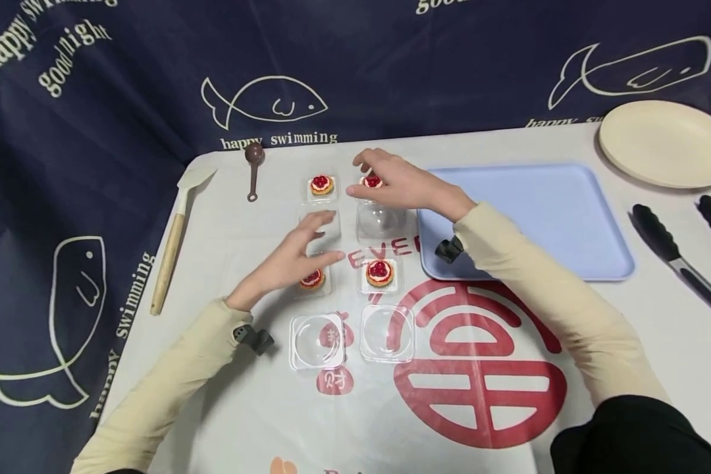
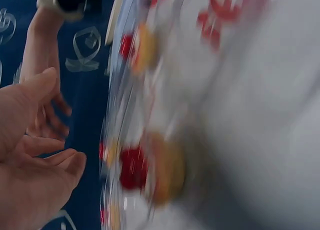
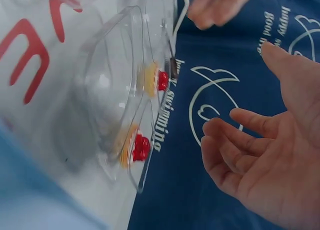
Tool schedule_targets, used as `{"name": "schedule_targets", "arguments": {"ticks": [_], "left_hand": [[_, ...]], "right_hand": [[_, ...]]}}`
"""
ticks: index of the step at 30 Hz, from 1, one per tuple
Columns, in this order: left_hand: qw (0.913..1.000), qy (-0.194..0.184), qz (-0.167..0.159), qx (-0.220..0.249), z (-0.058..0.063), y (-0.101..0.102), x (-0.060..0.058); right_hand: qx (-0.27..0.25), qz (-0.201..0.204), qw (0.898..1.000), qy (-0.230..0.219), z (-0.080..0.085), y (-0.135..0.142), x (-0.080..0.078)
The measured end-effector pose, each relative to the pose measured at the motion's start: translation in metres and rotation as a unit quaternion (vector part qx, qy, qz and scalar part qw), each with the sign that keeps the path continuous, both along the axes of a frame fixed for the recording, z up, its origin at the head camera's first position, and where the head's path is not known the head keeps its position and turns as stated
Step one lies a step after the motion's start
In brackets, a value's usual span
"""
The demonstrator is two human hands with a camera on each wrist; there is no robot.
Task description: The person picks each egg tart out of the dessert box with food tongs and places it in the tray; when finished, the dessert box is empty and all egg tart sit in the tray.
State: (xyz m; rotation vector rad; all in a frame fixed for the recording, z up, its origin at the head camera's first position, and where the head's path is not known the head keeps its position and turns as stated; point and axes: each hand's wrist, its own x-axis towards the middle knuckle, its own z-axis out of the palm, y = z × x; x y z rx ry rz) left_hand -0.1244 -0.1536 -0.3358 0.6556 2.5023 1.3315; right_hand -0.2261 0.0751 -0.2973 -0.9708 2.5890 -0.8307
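Note:
Small tarts with red berry topping sit in clear plastic boxes whose lids lie folded open. My right hand [image 1: 399,183] hovers over the back right tart [image 1: 372,180], fingers loosely bent and holding nothing. Lower and to the left, my left hand [image 1: 296,257] is held above the front left tart [image 1: 312,279], partly covering it, its fingers relaxed and empty. The back left tart [image 1: 321,185] and the front right tart [image 1: 380,272] show fully. Clear lids [image 1: 316,340] lie toward me. Both wrist views show bent fingers with nothing between them; the left one is blurred.
A blue tray [image 1: 527,197] lies under my right forearm. Beyond it are a cream plate [image 1: 666,143] and black-tipped tongs [image 1: 681,260]. On the left rest a spatula [image 1: 174,247] with a wooden handle and a brown measuring spoon [image 1: 253,168]. Dark blue fabric [image 1: 391,72] hangs behind.

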Motion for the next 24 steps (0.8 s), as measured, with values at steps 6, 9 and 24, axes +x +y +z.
{"name": "schedule_targets", "arguments": {"ticks": [6, 9, 24], "left_hand": [[0.9927, 0.039, -0.050, -0.103, -0.002, 0.023, 0.013], [0.9857, 0.052, -0.069, -0.145, -0.005, 0.029, 0.015], [0.9787, 0.050, -0.072, -0.186, -0.008, 0.036, 0.018]], "right_hand": [[-0.034, -0.022, 0.999, 0.007, 0.006, 0.031, 0.011], [-0.044, -0.042, 0.998, 0.005, 0.011, 0.052, 0.020], [-0.063, -0.207, 0.976, 0.040, 0.003, 0.182, 0.060]]}}
